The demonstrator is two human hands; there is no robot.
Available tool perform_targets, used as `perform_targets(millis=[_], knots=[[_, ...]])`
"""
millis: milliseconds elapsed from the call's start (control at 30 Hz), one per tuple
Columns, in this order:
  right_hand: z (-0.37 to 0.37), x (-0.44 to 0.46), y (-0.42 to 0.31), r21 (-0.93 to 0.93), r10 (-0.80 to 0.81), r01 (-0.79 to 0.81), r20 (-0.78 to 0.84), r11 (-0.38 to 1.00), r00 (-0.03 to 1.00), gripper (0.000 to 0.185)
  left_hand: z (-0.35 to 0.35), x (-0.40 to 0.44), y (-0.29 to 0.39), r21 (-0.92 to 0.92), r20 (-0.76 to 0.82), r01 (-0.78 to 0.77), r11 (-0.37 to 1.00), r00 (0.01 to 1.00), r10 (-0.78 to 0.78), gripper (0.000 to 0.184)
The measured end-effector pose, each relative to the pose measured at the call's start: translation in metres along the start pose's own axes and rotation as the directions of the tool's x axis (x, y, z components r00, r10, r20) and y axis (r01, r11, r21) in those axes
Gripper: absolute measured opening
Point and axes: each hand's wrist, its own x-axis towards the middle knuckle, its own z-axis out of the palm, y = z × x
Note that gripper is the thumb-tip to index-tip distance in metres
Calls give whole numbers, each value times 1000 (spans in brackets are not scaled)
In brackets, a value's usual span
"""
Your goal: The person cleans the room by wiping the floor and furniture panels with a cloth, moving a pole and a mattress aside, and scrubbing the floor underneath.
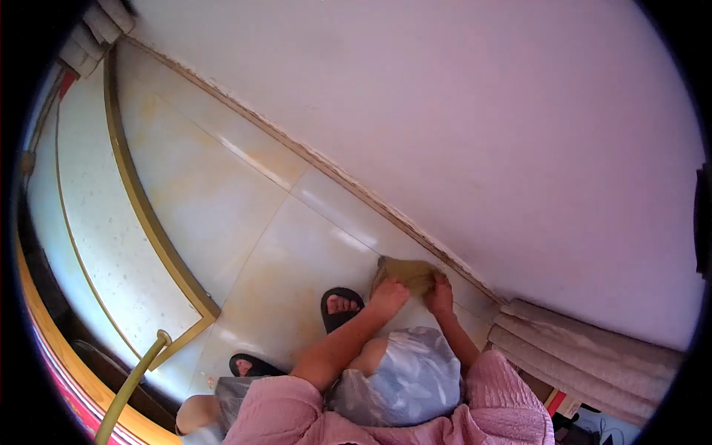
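Low in front of me, beside the foot of the wall, an olive-brown cloth [412, 273] is bunched between my hands. My left hand [391, 297] has its fingers closed on the cloth's near left part. At the right end of the cloth, my right hand [440, 295] grips its edge, with the fingers partly hidden. The far edge of the cloth is close to the baseboard [356, 189]; whether it touches the baseboard or floor I cannot tell.
The white wall [475, 126] rises ahead, above pale tiled floor [252, 222]. My sandaled feet [343, 308] are left of my hands. A white panel with a gold edge [111, 193] curves along the left, with a yellowish rail [130, 393] nearby. Gathered beige fabric [571, 348] hangs at right.
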Motion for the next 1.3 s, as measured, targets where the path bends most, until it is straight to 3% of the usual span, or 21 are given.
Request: perform_targets(millis=[33, 67, 133, 233, 367, 467, 533, 633, 733, 800, 833, 900, 967, 1033, 1100, 1167, 1233, 1300], knots=[[-18, -6, 0, 3, 80, -81, 117, 997, 990, 49, -4, -1, 7, -87, 40, -39, 995, 998, 42, 15], [-36, -10, -6, -3, 154, -158, 234, 987, 960, 43, -12, -1, 8, -151, 122, 18, 988, 993, 1, 15], [-63, -5, -28, 111, 90, -113, 197, 987, 976, 37, -42, -5, 1, -261, 304, 164, 951, 949, -80, 16], [-75, 17, -72, 410, -8, -102, 259, 906, 966, 38, -125, -24, -26, -403, 281, 283, 870, 943, -177, 16], [-61, 71, -163, 713, -347, 73, 245, 697, 905, 45, -215, -79, -93, -216, 142, 346, 913, 936, -321, 27], [-64, 97, -268, 607, -582, 474, -24, 638, 813, 38, -267, -130, -162, -73, 10, 370, 926, 929, -371, 30], [-67, 122, -331, 541, -666, 531, 73, 652, 742, 43, -291, -163, -205, -55, -235, 345, 937, 908, -348, 34], [-38, 153, -410, 395, -772, 676, 161, 622, 615, 48, -281, -213, -252, 89, -485, 561, 823, 746, -456, 30], [31, 158, -449, 225, -827, 797, 206, 560, 523, 54, -228, -249, -267, 12, -346, 839, 543, 513, -785, 32], [53, 135, -450, 21, -890, 902, 176, 431, 421, 56, -215, -249, -246, 128, -320, 877, 463, 478, -818, 30], [53, 121, -445, 36, -899, 909, 175, 414, 402, 56, -206, -250, -234, 191, -303, 884, 427, 467, -830, 29], [45, 98, -429, 61, -916, 924, 167, 378, 364, 56, -173, -259, -221, 251, -294, 836, 488, 546, -785, 24], [41, 75, -405, 133, -910, 921, 256, 366, 325, 48, -150, -267, -192, 490, -230, 708, 508, 668, -708, 24], [48, 50, -375, 178, -905, 923, 327, 341, 272, 44, -119, -273, -163, 529, -211, 623, 577, 755, -621, 25], [64, 26, -336, 181, -929, 944, 303, 276, 214, 46, -79, -274, -135, 350, -50, 665, 660, 716, -696, 34], [64, 10, -310, 229, -885, 938, 446, 262, 138, 43, -84, -275, -97, 146, 161, 677, 722, 704, -692, 33], [68, 17, -303, 300, -831, 914, 553, 272, 65, 40, -90, -271, -94, -45, 472, 577, 816, 732, -492, 35], [72, 33, -299, 379, -773, 869, 635, 318, 6, 37, -89, -262, -116, -104, 533, 551, 828, 734, -421, 33]])
